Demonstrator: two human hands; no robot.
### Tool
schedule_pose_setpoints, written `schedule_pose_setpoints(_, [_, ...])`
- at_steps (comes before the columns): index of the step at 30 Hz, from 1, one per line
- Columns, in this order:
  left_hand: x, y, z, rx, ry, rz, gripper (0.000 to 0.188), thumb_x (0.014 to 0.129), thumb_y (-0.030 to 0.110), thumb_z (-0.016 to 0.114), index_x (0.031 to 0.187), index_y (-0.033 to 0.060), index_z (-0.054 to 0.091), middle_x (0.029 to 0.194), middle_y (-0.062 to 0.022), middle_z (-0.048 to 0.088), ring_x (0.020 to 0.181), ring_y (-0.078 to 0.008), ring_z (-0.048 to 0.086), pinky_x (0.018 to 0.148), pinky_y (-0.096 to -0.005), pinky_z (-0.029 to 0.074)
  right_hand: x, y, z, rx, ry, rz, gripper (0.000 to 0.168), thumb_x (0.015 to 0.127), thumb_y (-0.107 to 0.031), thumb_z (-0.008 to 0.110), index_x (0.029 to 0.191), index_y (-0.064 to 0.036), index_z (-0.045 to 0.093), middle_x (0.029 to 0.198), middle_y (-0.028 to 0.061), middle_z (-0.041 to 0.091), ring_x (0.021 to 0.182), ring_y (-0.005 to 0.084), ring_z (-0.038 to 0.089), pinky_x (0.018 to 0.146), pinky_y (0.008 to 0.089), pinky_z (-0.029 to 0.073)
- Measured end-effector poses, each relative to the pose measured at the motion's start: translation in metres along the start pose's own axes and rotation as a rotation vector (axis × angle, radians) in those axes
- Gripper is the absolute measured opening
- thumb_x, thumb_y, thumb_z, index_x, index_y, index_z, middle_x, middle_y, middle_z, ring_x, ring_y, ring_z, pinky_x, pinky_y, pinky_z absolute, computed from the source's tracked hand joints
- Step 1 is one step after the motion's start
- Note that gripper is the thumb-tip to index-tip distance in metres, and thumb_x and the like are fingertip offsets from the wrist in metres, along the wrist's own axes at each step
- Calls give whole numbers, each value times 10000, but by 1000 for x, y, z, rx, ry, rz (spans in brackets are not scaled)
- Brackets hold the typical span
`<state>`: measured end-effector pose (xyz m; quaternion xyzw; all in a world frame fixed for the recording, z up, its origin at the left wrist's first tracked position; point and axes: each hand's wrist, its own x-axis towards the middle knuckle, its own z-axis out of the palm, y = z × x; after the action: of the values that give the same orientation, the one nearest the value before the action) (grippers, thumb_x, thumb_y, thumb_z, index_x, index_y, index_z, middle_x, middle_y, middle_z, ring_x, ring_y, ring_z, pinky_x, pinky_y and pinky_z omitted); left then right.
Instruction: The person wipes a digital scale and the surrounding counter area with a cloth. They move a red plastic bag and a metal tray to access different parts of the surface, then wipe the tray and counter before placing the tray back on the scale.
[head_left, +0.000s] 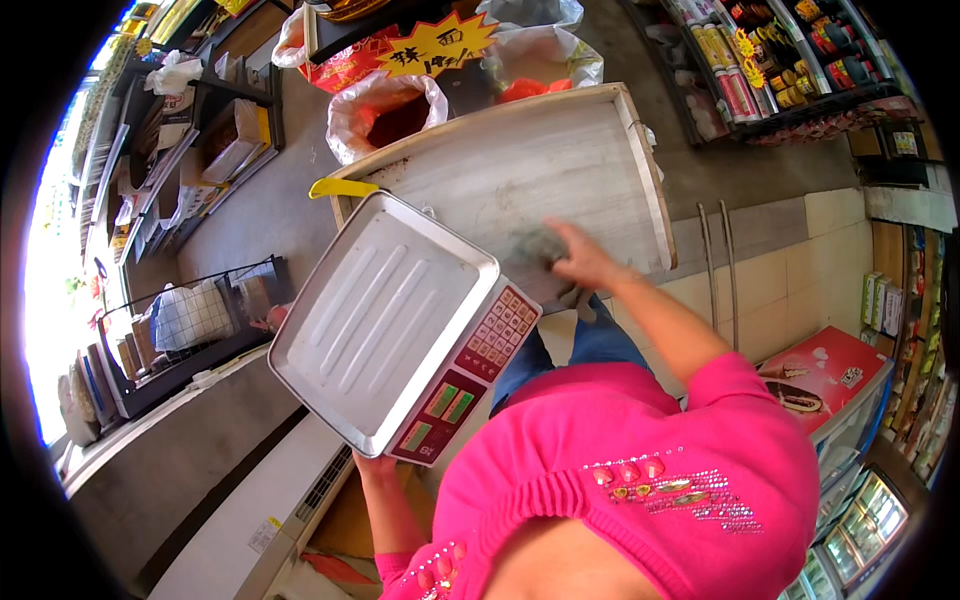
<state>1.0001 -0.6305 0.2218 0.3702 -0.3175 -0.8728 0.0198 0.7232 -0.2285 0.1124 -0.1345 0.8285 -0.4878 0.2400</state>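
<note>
A digital pricing scale with a wide steel pan, red keypad and green displays is tilted at the table's left end. My left hand grips its near lower edge, fingers mostly hidden beneath it. Over the wooden tabletop, which has raised wooden rims, my right hand holds a grey-green cloth, blurred by motion. Part of the greyish cloth hangs by the table's near edge. Close to the scale's far corner, a yellow plastic strip or handle lies across the table rim.
Beyond the table stand a plastic-lined bag of dark red powder and another lined bag, beside a yellow handwritten price sign. Shelves of goods stand right, a wire basket left. A red-topped freezer is at the lower right.
</note>
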Motion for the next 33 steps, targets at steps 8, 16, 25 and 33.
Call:
schedule_pose_setpoints(8, [-8,3,-26,45,113,159,665,868,463,536,1341,14,404,1306,-180,497,1156,-355,517,955,-504,445,82,41,-56,-885,470,269,695,811,-358,603,1386,-91,318,1272,196,473,1101,372,496,915,483,421])
schedule_pose_setpoints(16, [-6,-2,-25,95,70,113,677,866,496,515,1326,7,425,1305,-175,501,1155,-352,518,965,-481,444,92,-41,104,-750,149,-141,493,876,-296,467,1356,-201,399,1271,147,456,1067,374,475,850,505,438])
schedule_pose_setpoints(25, [24,-10,-3,4,-3,44,537,916,379,485,1335,50,420,1295,-121,515,1152,-305,527,939,-452,466,79,16,5,-826,320,165,514,803,-167,543,1310,-195,463,1224,92,493,1044,330,491,812,467,467])
schedule_pose_setpoints(33, [45,-14,-39,64,88,38,495,910,347,495,1294,37,461,1235,-112,558,1111,-289,548,908,-436,480,72,-24,41,-748,-1,-136,545,748,-121,551,1284,-204,499,1226,77,492,1054,341,471,849,478,427])
